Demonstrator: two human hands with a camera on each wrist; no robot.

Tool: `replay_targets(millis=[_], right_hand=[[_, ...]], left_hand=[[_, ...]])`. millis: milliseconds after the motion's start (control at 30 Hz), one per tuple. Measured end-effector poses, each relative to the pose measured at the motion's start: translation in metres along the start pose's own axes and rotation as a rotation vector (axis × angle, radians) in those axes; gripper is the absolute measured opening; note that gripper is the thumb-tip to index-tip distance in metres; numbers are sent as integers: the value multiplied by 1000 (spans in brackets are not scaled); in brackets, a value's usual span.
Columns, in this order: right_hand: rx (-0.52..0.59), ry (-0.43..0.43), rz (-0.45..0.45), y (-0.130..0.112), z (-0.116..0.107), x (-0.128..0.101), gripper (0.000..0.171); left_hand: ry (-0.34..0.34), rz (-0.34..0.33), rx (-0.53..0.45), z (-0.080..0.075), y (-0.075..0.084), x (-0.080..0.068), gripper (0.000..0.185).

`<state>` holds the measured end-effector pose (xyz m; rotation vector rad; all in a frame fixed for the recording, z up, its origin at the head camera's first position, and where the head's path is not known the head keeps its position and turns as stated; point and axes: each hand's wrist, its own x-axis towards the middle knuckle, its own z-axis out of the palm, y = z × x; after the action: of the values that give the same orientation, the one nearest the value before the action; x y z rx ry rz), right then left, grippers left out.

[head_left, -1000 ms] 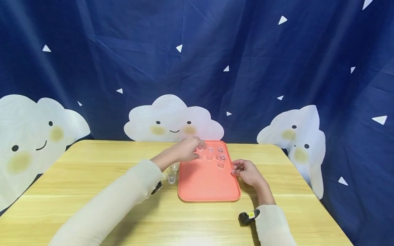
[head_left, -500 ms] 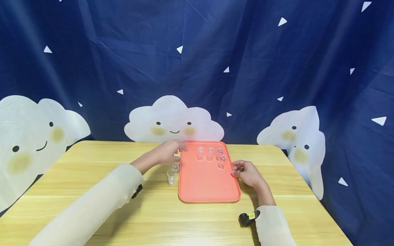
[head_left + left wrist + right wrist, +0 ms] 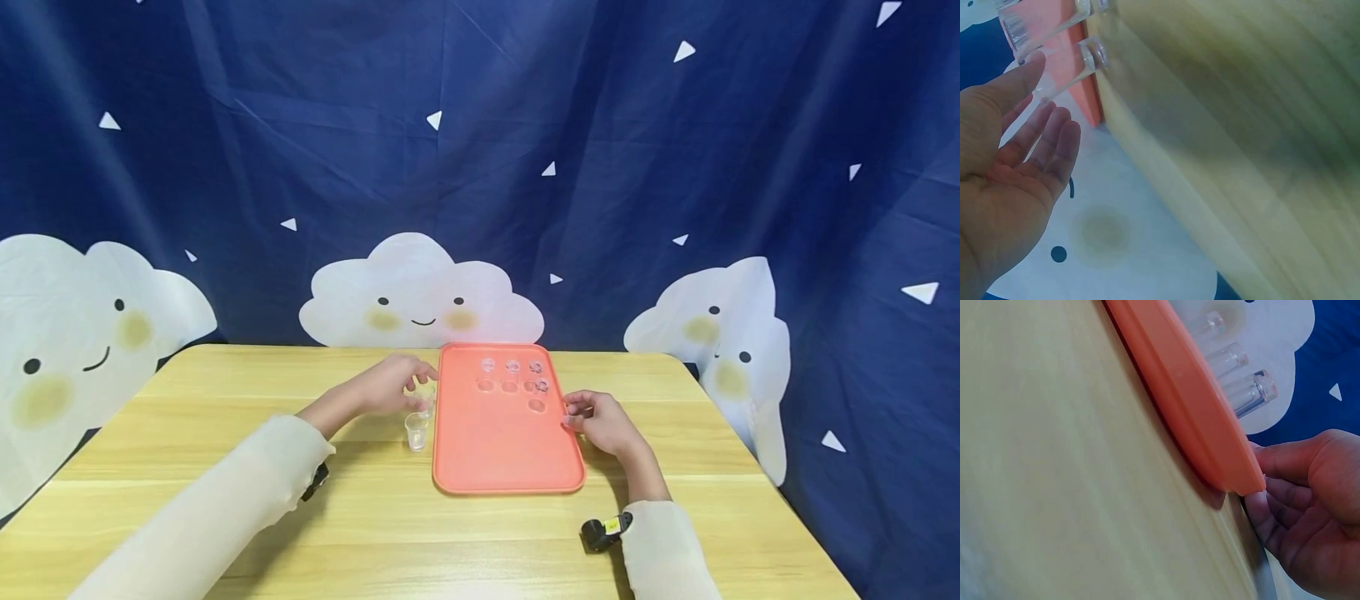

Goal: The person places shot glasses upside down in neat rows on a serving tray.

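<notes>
Beside the left edge of the coral tray (image 3: pixel 504 450) stand two small clear plastic cups on the table. My left hand (image 3: pixel 390 386) is at the farther cup (image 3: pixel 1075 72), thumb and fingers spread on either side of it; whether they touch it I cannot tell. The nearer cup (image 3: pixel 416 435) stands upright just in front of that hand. On the tray's far half are several more clear cups (image 3: pixel 512 367) in rows. At the tray's right edge, my right hand (image 3: pixel 603 421) pinches the rim between thumb and curled fingers (image 3: pixel 1282 495).
The light wooden table (image 3: pixel 345 517) extends around the tray, its far edge meeting a dark blue curtain (image 3: pixel 360 150) with smiling clouds. A black wrist camera (image 3: pixel 600 533) sits at the right sleeve.
My left hand has left the cups on the tray, moved left past the tray's edge and come down toward the farther cup on the table. The right hand has stayed at the rim.
</notes>
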<state>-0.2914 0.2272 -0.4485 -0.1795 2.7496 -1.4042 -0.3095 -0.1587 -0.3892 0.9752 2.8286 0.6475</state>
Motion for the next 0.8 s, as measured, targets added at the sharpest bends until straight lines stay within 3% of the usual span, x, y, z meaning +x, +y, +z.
replay_targets(millis=[233, 533, 800], right_hand=[[11, 1, 8, 0, 1, -1, 33], [0, 4, 6, -1, 2, -1, 33], [17, 10, 23, 0, 2, 0, 33]], left_hand=[[-7, -13, -39, 9, -4, -2, 46], [-1, -32, -133, 18, -21, 0, 45], [-17, -47, -210, 21, -30, 2, 33]])
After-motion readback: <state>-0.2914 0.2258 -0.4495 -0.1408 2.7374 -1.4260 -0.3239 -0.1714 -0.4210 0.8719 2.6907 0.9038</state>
